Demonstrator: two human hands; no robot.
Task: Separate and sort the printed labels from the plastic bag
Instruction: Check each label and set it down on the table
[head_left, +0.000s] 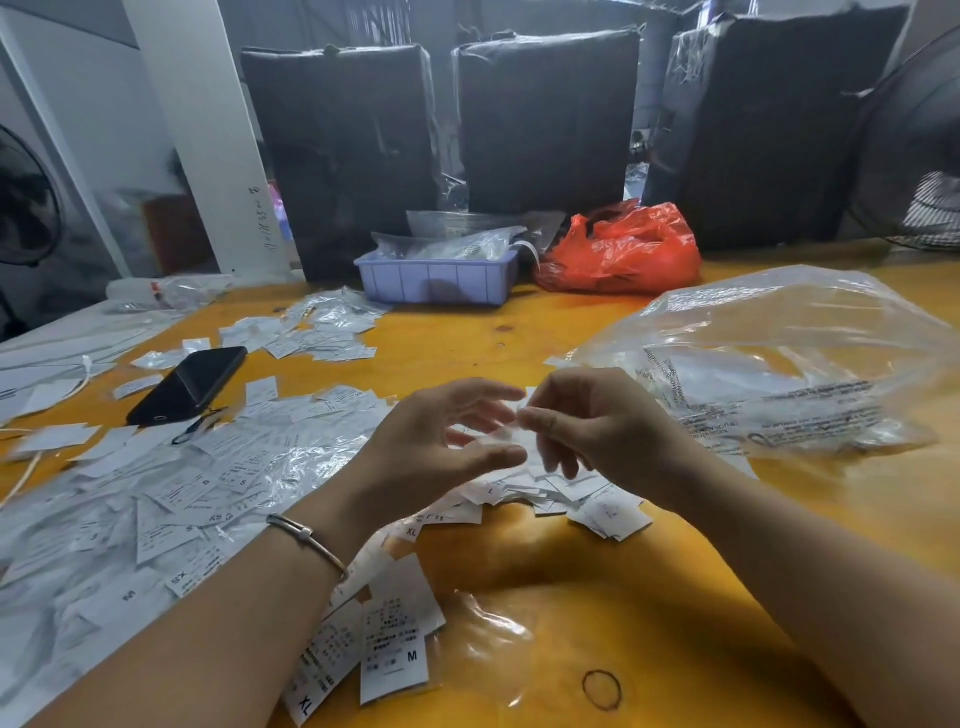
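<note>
A small white label (524, 415), blurred, is pinched in the curled fingers of the right hand (587, 421), while the left hand (447, 436) is held beside it with fingers relaxed and spread. Below both hands, loose printed labels (561, 493) are heaped on the yellow counter (597, 571). The clear plastic bag (779, 364) is seen lying just right of the hands.

Dim, soft overhead light (motion-blurred fingers, wide-angle edge warping)
</note>
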